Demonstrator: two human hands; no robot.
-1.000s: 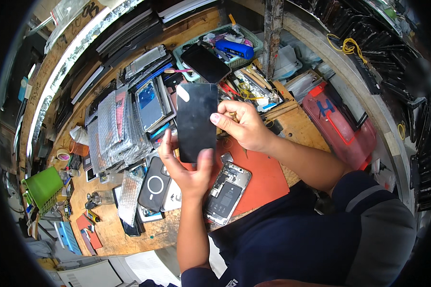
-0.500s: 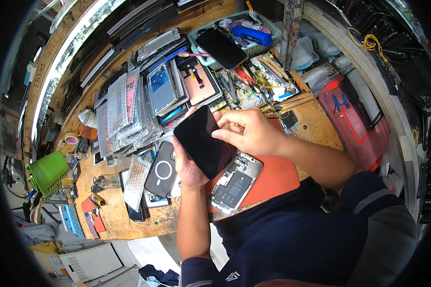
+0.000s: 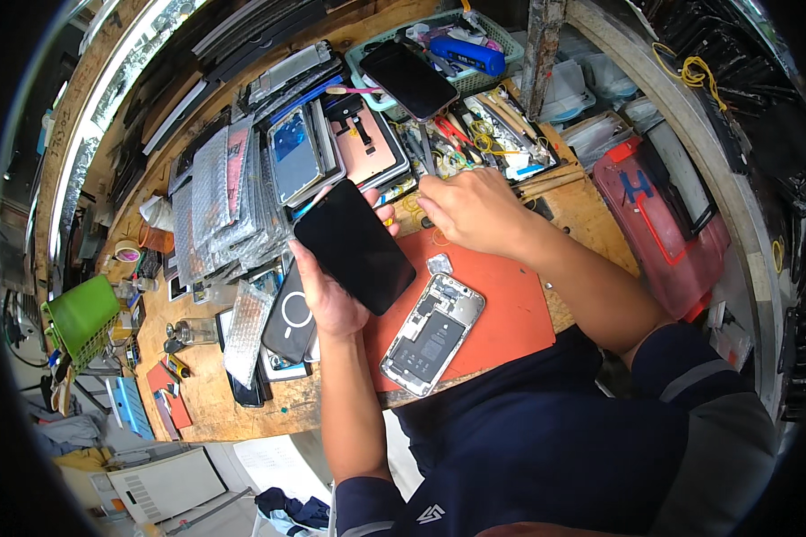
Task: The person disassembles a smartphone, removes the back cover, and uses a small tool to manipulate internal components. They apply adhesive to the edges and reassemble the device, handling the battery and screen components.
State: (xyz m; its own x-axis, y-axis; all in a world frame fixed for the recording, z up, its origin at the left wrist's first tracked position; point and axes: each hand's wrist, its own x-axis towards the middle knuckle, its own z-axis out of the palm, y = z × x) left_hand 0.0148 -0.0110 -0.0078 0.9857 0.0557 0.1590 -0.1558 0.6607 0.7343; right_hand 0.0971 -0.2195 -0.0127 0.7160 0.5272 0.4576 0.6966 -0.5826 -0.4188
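A black phone screen panel (image 3: 356, 246) lies tilted across my left hand (image 3: 336, 304), with the thumb on its near-left edge and fingertips showing past its right edge. My right hand (image 3: 479, 208) is apart from it, beside the tool tray, its fingers pinched together; what they hold, if anything, is hidden. Below the hands, an opened phone (image 3: 434, 336) with its battery and boards exposed rests on an orange mat (image 3: 517, 309). A small silvery piece (image 3: 439, 264) sits just above that phone.
Bubble-wrapped panels (image 3: 215, 197) are stacked at the left, beside tablet parts (image 3: 363, 148). A tool tray (image 3: 510, 134) and a green basket (image 3: 506, 45) stand at the back, with a black phone (image 3: 409, 80) on the basket's edge. A dark phone case (image 3: 287, 309) lies left of the mat.
My right hand has come away from the screen panel toward the tool tray. The left hand, with the panel, has shifted left, uncovering the silvery piece and more of the mat.
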